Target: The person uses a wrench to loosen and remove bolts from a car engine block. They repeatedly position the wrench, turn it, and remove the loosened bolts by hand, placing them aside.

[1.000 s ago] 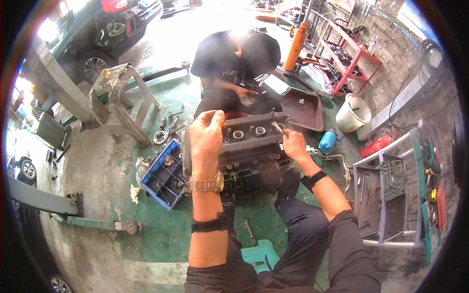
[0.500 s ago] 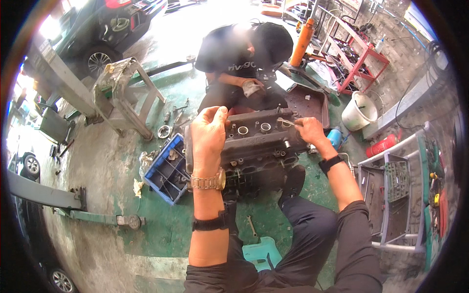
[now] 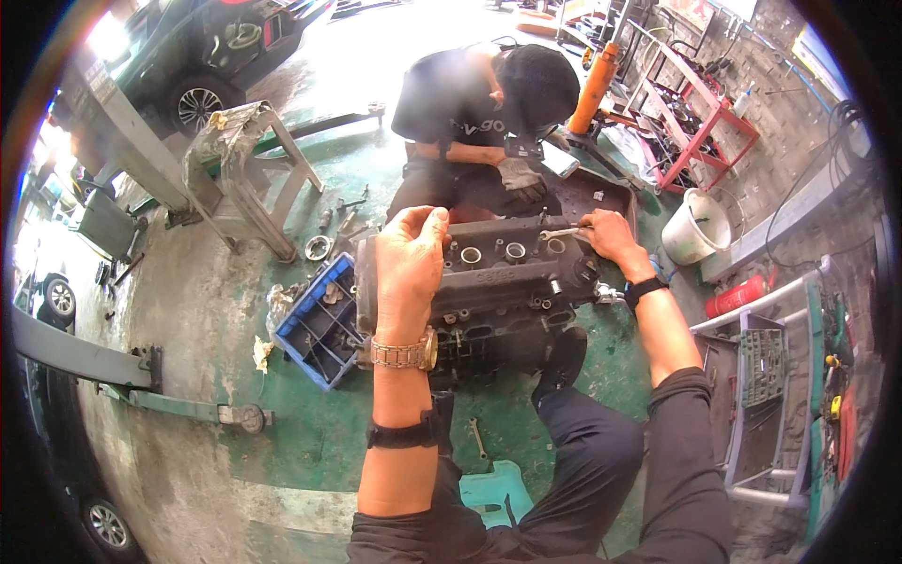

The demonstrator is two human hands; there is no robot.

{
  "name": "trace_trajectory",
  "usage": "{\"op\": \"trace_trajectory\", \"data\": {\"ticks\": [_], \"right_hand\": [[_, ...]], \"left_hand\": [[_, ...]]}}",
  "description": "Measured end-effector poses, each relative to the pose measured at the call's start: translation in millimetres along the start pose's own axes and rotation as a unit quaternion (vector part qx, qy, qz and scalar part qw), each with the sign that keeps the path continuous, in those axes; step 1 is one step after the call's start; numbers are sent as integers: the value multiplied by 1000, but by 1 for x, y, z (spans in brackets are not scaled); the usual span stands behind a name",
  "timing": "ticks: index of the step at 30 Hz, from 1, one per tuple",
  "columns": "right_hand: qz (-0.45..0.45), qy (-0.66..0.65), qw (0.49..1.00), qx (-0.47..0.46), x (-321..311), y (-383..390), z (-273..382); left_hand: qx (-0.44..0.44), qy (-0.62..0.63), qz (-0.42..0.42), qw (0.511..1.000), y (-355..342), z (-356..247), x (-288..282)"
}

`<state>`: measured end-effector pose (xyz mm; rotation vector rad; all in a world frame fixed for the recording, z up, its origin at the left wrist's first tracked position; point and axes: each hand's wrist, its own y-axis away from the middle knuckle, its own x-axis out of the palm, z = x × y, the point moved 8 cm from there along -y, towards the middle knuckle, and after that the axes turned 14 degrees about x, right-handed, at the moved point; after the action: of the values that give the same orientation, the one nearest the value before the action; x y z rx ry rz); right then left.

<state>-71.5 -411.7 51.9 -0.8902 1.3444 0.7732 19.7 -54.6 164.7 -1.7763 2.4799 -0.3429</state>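
Observation:
A dark, grimy engine cylinder head with its cover [image 3: 498, 279] lies in front of me, with round openings along its top. Over its left end my left hand [image 3: 411, 258] is raised, thumb and fingers pinched together; anything between them is too small to make out. My right hand [image 3: 615, 240] grips a small wrench [image 3: 561, 232] at the far right part of the cover. The wrench's head points left, close to a bolt standing at the cover's far edge. Across from me a crouching co-worker [image 3: 474, 103] bends forward, a grey work glove [image 3: 520, 177] on one hand.
A blue divided parts bin [image 3: 326, 324] stands left of the engine part. Between my legs lie a loose wrench [image 3: 479, 439] and a turquoise stool [image 3: 498, 493]. A white bucket [image 3: 697, 227], a red cylinder [image 3: 738, 296] and a tool cart [image 3: 766, 404] are at right; a step stand [image 3: 249, 179] is at left.
My right hand and its wrench have shifted slightly right and up, with the wrist turned. The co-worker's gloved hand has moved right and lower. My left hand keeps its pinch.

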Motion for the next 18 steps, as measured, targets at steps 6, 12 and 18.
{"op": "trace_trajectory", "data": {"ticks": [6,12,18], "right_hand": [[-5,-140,986,95,-8,46,-18],[37,-333,914,227,29,85,-10],[32,-358,898,252,35,87,26]], "left_hand": [[10,18,3,1000,0,-4,0],[12,32,3,999,1,-4,0],[1,65,-7,998,0,-4,-6]]}}
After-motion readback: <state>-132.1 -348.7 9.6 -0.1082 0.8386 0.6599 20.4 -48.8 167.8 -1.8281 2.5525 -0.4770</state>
